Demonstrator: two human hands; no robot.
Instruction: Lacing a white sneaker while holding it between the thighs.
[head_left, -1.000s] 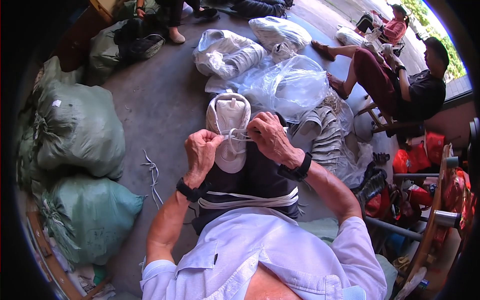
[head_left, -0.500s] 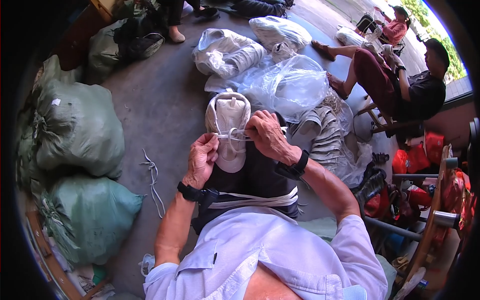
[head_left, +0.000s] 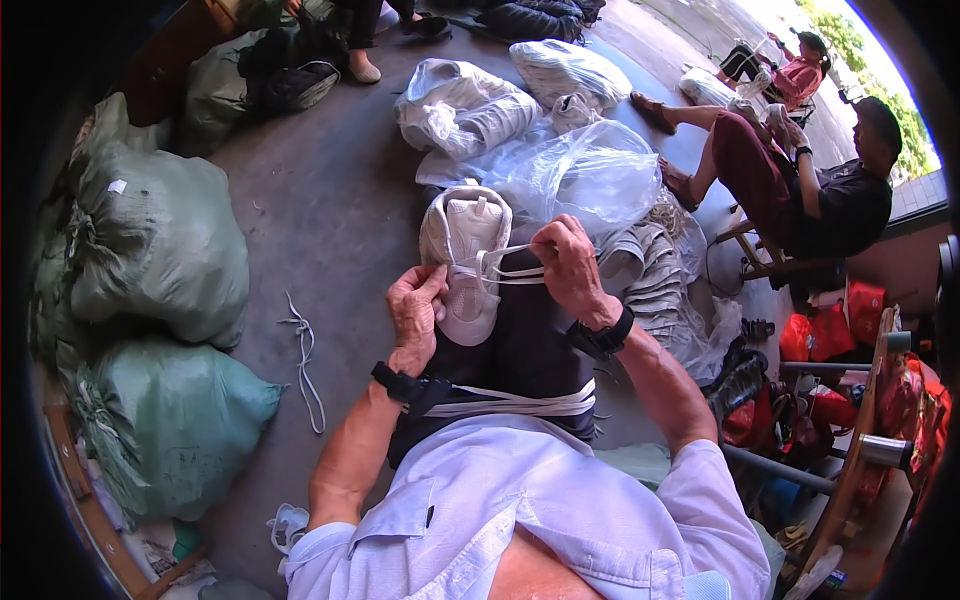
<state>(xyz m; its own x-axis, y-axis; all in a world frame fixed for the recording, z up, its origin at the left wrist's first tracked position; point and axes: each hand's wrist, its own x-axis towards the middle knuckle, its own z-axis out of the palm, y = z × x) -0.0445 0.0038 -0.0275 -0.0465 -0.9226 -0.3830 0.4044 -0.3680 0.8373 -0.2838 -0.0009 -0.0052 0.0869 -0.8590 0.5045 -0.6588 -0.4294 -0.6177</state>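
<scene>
A pale cream sneaker [head_left: 468, 315] rests on my dark-trousered legs, toe toward me. White shoelace [head_left: 520, 279] runs from its lower eyelets out to the right in loops. My right hand [head_left: 572, 262] is closed on that lace and holds it away from the shoe. At the shoe's left edge, my left hand [head_left: 417, 305] pinches, thumb and forefinger against the upper near the lace; whether lace lies between those fingertips is hard to see. More white laces [head_left: 515, 403] lie across my lap.
Stuffed green sacks [head_left: 165, 250] stand at the left, with a loose lace [head_left: 305, 365] on the floor beside them. Ahead lie clear plastic bags [head_left: 590, 175] and stacked grey shoe parts [head_left: 650, 280]. A seated person [head_left: 830, 190] works at the right, near a wooden rack [head_left: 862, 440].
My right hand has moved right and slightly up, drawing the lace out from the shoe. My left hand has shifted slightly right along the shoe's edge.
</scene>
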